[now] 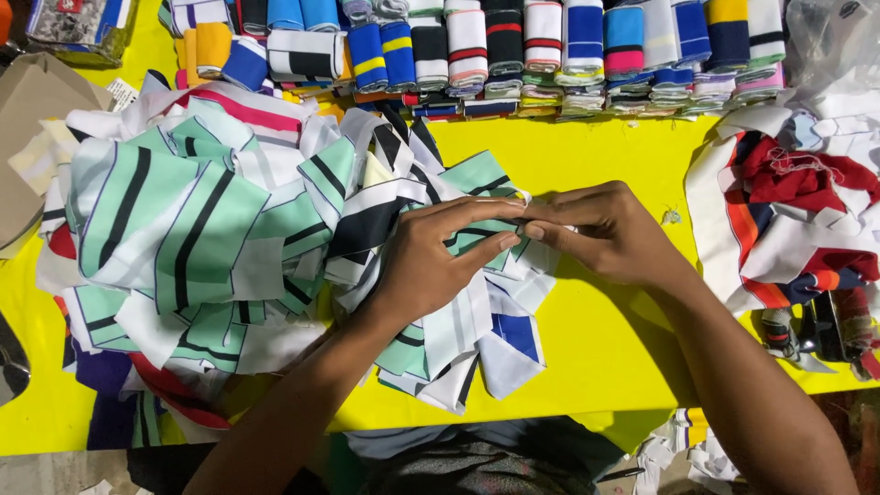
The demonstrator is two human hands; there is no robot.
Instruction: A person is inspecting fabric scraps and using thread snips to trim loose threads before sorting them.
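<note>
A big bright yellow table (605,357) fills most of the frame, and almost all of it is covered with cloth. The biggest heap is a soft pile of mint green, white and black striped cloth pieces (197,234) on the left side and in the middle. Along the top edge runs a long row of folded striped knit bands (513,46) in blue, white, black, yellow and pink, packed side by side. At the right edge lies a smaller heap of red, white, orange and dark blue cloth scraps (788,211). In the middle of the frame both hands meet over the edge of the big pile. The left hand (431,261) rests on the cloth with its fingers stretched toward the right. The right hand (605,234) reaches in from the right, fingers bent. Together their fingertips pinch one small mint green and black striped cloth piece (486,229), which sits just at the right edge of the big pile, near the middle of the frame. It looks like the hands are folding or lining up this one piece. The next move likely needs a tight, careful grip so the edges stay even.
</note>
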